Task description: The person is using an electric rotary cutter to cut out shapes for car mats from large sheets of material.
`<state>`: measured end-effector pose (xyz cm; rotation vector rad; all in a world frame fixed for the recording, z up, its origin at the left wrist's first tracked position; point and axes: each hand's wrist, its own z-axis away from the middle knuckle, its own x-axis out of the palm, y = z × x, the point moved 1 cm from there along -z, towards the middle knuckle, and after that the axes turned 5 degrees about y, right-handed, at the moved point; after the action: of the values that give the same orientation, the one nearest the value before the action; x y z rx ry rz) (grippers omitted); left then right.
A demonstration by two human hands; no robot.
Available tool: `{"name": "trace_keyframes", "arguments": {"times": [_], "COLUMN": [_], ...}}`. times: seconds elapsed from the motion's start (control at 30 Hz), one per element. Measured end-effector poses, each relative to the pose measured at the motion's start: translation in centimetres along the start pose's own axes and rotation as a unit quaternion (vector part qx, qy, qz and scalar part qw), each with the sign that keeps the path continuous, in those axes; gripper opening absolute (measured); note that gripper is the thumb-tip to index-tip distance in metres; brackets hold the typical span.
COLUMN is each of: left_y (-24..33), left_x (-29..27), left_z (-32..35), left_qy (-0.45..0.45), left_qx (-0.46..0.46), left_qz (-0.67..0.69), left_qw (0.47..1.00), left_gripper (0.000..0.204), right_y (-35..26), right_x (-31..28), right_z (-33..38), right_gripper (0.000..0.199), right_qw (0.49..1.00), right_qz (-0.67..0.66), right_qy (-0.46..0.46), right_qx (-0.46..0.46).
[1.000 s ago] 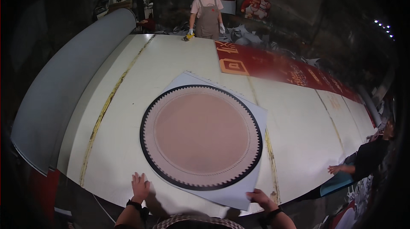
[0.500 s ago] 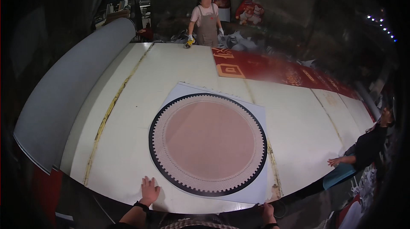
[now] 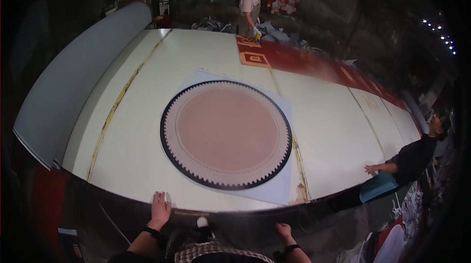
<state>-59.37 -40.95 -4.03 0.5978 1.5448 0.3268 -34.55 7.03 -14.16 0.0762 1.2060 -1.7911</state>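
My left hand (image 3: 160,207) rests with its fingers stretched out on the near edge of a large cream table (image 3: 130,165). Below that same edge, off the table, my right hand (image 3: 283,232) is closed; anything inside it is too small or hidden to name. On the table lies a pale sheet (image 3: 274,197) bearing a big round pink design (image 3: 223,130) with a pale patterned ring and a black toothed border. The sheet's near right corner is the part closest to my right hand, and the two are apart.
A big grey roll of sheet material (image 3: 83,84) lies along the left end. A red printed sheet (image 3: 304,64) covers the far right edge. One person (image 3: 248,10) stands across the table with a yellow tool (image 3: 258,39); another person (image 3: 414,157) is at the right. Yellowed seams (image 3: 117,99) cross the tabletop.
My right hand has come away from the sheet's near right corner and dropped off the table edge. The person across has moved right, bringing the yellow tool to the red sheet.
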Motion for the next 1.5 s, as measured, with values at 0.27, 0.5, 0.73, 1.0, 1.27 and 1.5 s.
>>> {"name": "trace_keyframes", "arguments": {"times": [0.27, 0.5, 0.73, 1.0, 1.27, 1.5], "left_y": [2.9, 0.8, -4.7, -15.3, -27.2, -27.3], "left_x": [2.5, 2.0, -1.5, -10.2, -18.3, -18.4], "left_z": [12.6, 20.1, 21.6, 21.5, 15.0, 3.1], "left_qy": [-0.062, -0.269, -0.279, -0.260, -0.117, -0.057], "left_qx": [0.032, -0.039, -0.114, -0.123, -0.145, 0.007], "left_qz": [0.042, 0.115, 0.159, 0.199, 0.167, 0.089], "left_qw": [0.997, 0.955, 0.940, 0.937, 0.968, 0.994], "left_gripper": [0.050, 0.047, 0.042, 0.042, 0.035, 0.036], "right_y": [12.8, 20.4, 18.9, 11.4, 3.9, -2.5], "right_x": [-4.3, -8.1, -5.0, 11.9, 31.2, 37.3], "right_z": [8.2, 18.1, 20.0, 23.3, 32.5, 30.9], "right_gripper": [0.028, 0.035, 0.024, 0.021, 0.023, 0.023], "right_qw": [0.983, 0.964, 0.988, 0.983, 0.955, 0.944], "right_qz": [0.071, 0.070, 0.090, 0.089, -0.028, -0.085], "right_qy": [-0.148, -0.103, -0.061, -0.158, -0.293, -0.316], "right_qx": [-0.077, 0.236, 0.109, -0.011, 0.035, 0.039]}}
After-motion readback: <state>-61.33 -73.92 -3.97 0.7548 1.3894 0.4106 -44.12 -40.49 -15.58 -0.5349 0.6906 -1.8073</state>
